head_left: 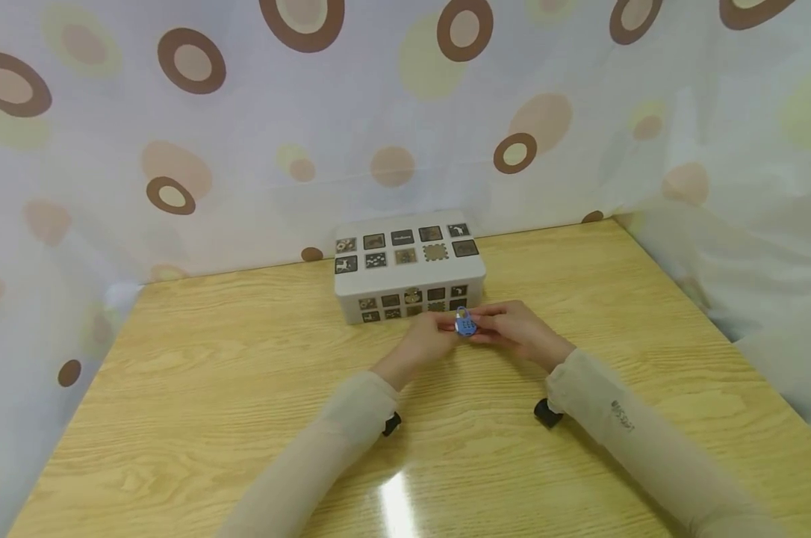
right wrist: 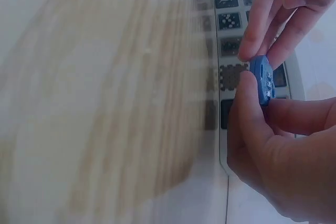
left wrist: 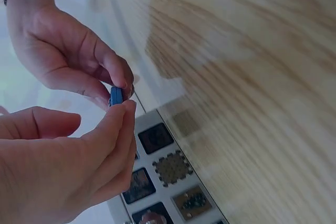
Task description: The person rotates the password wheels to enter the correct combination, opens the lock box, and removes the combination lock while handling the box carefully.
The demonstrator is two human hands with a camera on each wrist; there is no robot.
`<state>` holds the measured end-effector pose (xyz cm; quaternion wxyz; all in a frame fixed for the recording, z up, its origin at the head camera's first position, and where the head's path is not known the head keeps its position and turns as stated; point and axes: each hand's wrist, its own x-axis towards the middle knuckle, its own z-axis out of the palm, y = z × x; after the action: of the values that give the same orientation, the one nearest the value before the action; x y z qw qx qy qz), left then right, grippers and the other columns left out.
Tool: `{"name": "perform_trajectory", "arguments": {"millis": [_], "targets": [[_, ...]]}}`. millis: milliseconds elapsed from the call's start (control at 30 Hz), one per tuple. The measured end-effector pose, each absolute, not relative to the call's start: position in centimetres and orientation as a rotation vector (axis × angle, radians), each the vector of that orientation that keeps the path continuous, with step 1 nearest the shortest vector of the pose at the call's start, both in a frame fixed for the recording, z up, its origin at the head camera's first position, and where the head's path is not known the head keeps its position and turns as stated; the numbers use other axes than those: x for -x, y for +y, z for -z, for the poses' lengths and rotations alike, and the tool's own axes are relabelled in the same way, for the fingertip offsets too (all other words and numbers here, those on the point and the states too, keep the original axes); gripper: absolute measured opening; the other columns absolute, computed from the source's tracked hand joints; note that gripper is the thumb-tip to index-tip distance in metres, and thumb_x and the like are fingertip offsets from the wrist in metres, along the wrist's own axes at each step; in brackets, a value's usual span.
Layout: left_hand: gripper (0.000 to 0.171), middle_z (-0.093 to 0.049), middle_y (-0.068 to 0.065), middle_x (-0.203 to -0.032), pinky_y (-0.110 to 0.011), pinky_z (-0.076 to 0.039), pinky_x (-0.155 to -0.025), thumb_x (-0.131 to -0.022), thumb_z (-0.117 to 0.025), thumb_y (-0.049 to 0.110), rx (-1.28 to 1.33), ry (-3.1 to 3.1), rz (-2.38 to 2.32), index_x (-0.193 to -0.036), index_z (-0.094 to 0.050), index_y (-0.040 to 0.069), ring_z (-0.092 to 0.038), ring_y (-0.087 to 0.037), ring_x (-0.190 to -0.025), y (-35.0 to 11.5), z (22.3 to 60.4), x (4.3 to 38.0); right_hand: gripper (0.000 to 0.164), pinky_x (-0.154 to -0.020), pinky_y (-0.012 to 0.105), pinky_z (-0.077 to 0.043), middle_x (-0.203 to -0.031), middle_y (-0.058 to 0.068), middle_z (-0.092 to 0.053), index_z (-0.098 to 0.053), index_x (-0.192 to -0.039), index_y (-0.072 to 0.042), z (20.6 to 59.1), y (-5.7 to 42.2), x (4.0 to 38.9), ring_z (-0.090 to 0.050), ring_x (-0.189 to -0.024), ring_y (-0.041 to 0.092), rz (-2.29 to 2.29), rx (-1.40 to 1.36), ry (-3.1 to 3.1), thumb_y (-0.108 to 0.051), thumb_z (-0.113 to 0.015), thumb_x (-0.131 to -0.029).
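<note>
A small blue combination padlock (head_left: 466, 326), its shackle pointing up in the head view, is held between the two hands just in front of a white box. The right hand (head_left: 513, 326) pinches its body between thumb and fingers. Rows of number dials (right wrist: 268, 84) show on one side of the padlock in the right wrist view. From the other side, the left hand (head_left: 427, 340) touches the padlock with extended fingertips (left wrist: 127, 106). Its thumb (left wrist: 60, 123) stands apart from the padlock in the left wrist view.
Directly behind the hands, the white box (head_left: 372, 280) with dark square pictures stands near the back edge of the wooden table (head_left: 210, 388). A curtain (head_left: 244, 142) with circle patterns hangs behind and at both sides. Black bands (head_left: 548, 412) sit at the wrists.
</note>
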<state>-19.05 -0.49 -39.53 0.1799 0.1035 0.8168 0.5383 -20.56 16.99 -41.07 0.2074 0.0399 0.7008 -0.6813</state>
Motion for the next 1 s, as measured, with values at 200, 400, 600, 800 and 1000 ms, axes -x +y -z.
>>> {"name": "perform_trajectory", "arguments": {"millis": [200,400,600,800,1000], "targets": [[0.025,-0.067,-0.017,-0.11,-0.023,-0.05,-0.08,-0.09,-0.062,0.003,-0.27,2.277,-1.586,-0.113,-0.066,-0.007,-0.061,-0.028,-0.104,1.3,39.6,19.3,0.039,-0.087,0.028,-0.054,-0.133,0.033,-0.046,-0.041,-0.135,0.017,40.6,18.3,20.6,-0.064,-0.086,0.008,1.836,-0.123,2.009,0.003,-0.045,-0.099],[0.024,-0.067,-0.018,-0.109,-0.018,-0.046,-0.072,-0.092,-0.061,0.002,-0.27,2.217,-1.624,-0.113,-0.066,-0.007,-0.061,-0.028,-0.102,2.8,39.7,19.2,0.038,-0.084,0.027,-0.055,-0.127,0.03,-0.051,-0.04,-0.133,0.02,40.6,20.1,20.4,-0.064,-0.085,0.007,1.815,-0.108,2.053,0.005,-0.044,-0.098],[0.028,-0.065,-0.016,-0.114,-0.016,-0.044,-0.074,-0.091,-0.059,0.001,-0.191,2.145,-1.674,-0.117,-0.063,-0.008,-0.058,-0.018,-0.099,4.4,39.6,19.3,0.038,-0.082,0.026,-0.056,-0.116,0.021,-0.058,-0.042,-0.131,0.021,40.5,21.8,20.2,-0.064,-0.083,0.006,1.774,-0.11,2.131,0.004,-0.047,-0.097],[0.027,-0.065,-0.009,-0.113,-0.018,-0.041,-0.072,-0.09,-0.061,0.005,-0.141,2.125,-1.668,-0.114,-0.066,-0.005,-0.049,-0.01,-0.087,5.9,39.8,19.8,0.037,-0.08,0.026,-0.056,-0.104,0.011,-0.064,-0.047,-0.128,0.021,40.0,23.1,20.3,-0.064,-0.078,0.004,1.668,-0.123,2.258,0.002,-0.05,-0.096],[0.02,-0.057,-0.003,-0.084,-0.019,-0.03,-0.058,-0.089,-0.065,0.006,-0.083,2.085,-1.736,-0.103,-0.069,-0.008,-0.039,-0.009,-0.068,7.4,40.0,19.9,0.034,-0.077,0.025,-0.056,-0.104,0.015,-0.067,-0.051,-0.124,0.02,40.0,23.7,20.6,-0.064,-0.075,0.004,1.565,-0.104,2.382,0.001,-0.052,-0.096]]}}
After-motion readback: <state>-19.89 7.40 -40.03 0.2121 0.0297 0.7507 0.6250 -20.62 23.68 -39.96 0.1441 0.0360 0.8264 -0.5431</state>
